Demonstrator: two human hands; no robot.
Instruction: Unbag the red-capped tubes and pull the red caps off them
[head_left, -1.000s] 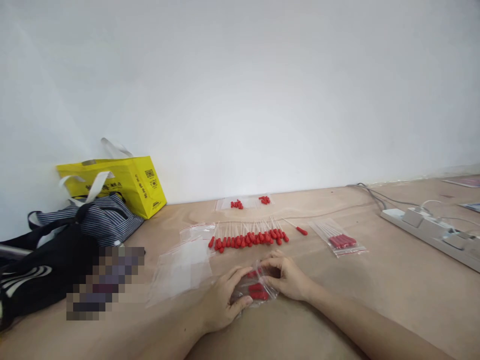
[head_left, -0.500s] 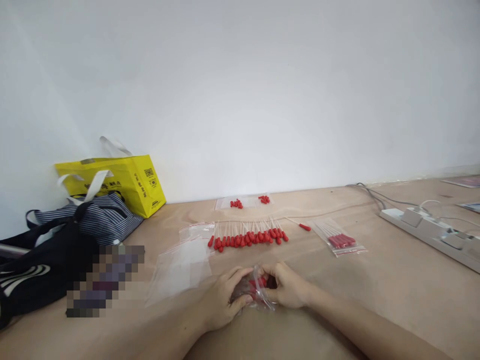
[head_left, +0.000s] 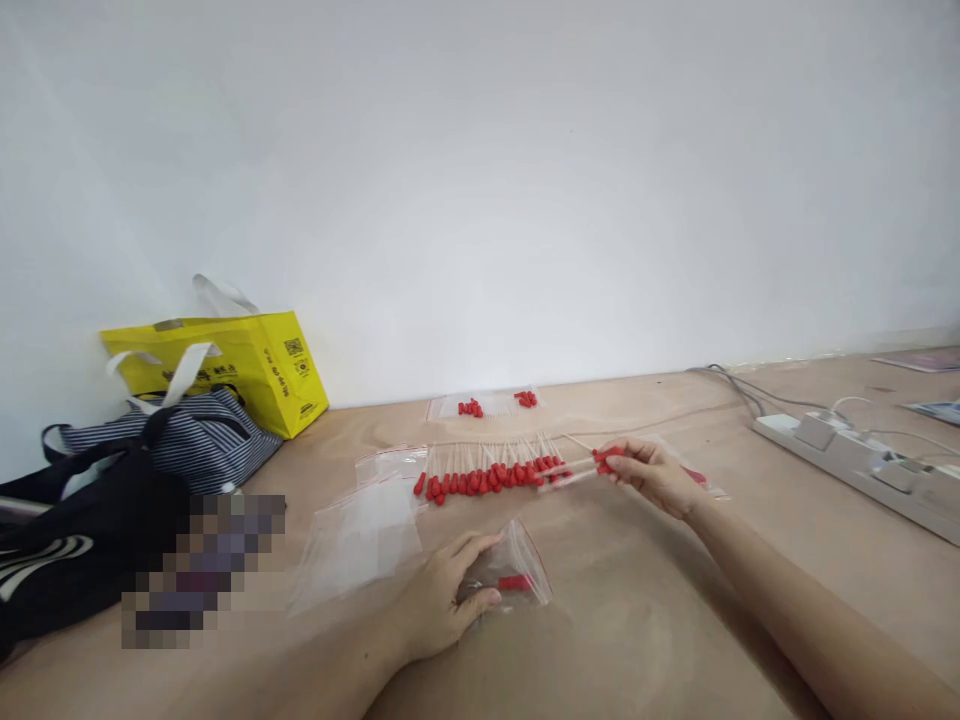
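My left hand (head_left: 442, 590) grips the left side of a clear zip bag (head_left: 534, 560) between thumb and fingers. A red tip (head_left: 515, 582) shows through the plastic. My right hand (head_left: 656, 475) pinches a few red-tipped sticks (head_left: 609, 462) by their red ends, pale shafts pointing left and slightly blurred. Left of that hand lies a row of similar red-tipped sticks (head_left: 487, 480), tips toward me. A filled zip bag (head_left: 696, 477) is partly hidden behind my right hand.
Flat clear bags (head_left: 360, 540) lie left of the row. Farther back rests another bag with red-tipped sticks (head_left: 471, 408). A yellow bag (head_left: 300, 375), a striped bag (head_left: 225, 435) and a black bag (head_left: 97, 530) stand left. A white power strip (head_left: 862, 470) with cables lies right.
My right hand has left the zip bag and moved right and away from me, now holding red-tipped sticks. My left hand stays on the bag, whose mouth side has spread out.
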